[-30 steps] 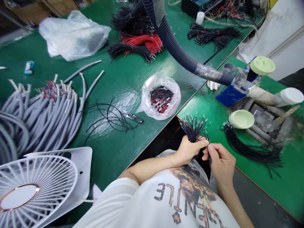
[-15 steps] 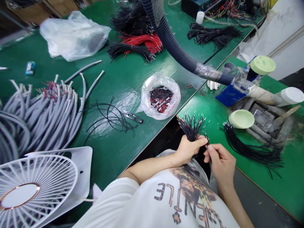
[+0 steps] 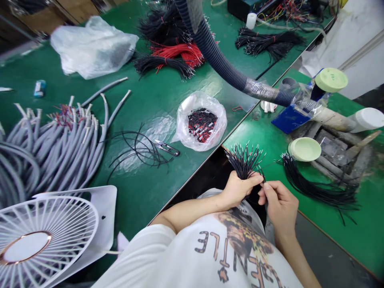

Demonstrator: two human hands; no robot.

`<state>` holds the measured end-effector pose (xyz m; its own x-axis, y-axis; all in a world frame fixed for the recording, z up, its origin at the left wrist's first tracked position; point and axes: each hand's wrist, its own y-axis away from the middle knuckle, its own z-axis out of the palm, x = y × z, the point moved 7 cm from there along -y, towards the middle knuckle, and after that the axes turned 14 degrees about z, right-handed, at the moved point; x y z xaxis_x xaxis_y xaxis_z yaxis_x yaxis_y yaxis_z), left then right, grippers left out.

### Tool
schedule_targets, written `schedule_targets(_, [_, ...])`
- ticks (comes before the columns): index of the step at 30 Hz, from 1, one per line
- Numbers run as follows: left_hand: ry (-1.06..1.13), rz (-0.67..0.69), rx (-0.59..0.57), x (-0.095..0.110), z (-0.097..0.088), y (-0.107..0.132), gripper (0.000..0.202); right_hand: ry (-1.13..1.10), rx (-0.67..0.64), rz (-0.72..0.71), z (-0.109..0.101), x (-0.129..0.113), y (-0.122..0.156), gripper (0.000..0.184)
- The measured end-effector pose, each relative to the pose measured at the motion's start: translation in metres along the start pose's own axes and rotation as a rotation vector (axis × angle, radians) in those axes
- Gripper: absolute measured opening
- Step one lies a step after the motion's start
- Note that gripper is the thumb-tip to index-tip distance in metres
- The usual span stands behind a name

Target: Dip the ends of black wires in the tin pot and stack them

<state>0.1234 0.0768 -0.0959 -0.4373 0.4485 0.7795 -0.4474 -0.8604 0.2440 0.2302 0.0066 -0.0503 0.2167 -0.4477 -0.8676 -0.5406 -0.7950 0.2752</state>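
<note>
My left hand (image 3: 240, 189) is closed around a bundle of black wires (image 3: 244, 162), whose bare, silvery tips fan out upward. Beside it, my right hand (image 3: 277, 200) pinches a black wire (image 3: 263, 174) at the bundle's right edge, thumb against forefinger. Both hands are held close together in front of the shirt, over the gap between the two green tables. On the right table lies another bundle of black wires (image 3: 318, 186), curved, with its tips toward the green cup. The bundle's lower part is hidden by my hands and the shirt.
A plastic bag of black and red scraps (image 3: 202, 122) stands near the table edge, with thread snips (image 3: 167, 147) and loose wires to its left. Grey cables (image 3: 63, 152) and a white fan (image 3: 48, 244) fill the left. A ribbed hose (image 3: 222, 66) crosses overhead toward a green cup (image 3: 304, 149).
Almost nothing differs. The camera view has shifted slightly, and the wire tips by my right fingers sit a little differently. Both hands keep their hold.
</note>
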Motion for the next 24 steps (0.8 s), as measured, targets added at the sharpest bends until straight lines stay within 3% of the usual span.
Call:
schedule_targets(13, [-0.041,0.004,0.003,-0.0042,-0.0003,-0.0010,0.043,-0.038,0.030,0.023,-0.0021,0.0033,-0.0005,0.024])
schedule_targets(24, [0.013,0.057,0.123,0.0033,-0.0049,-0.0063,0.044,-0.060,-0.001,0.002,-0.0008,0.0027,0.0011,0.025])
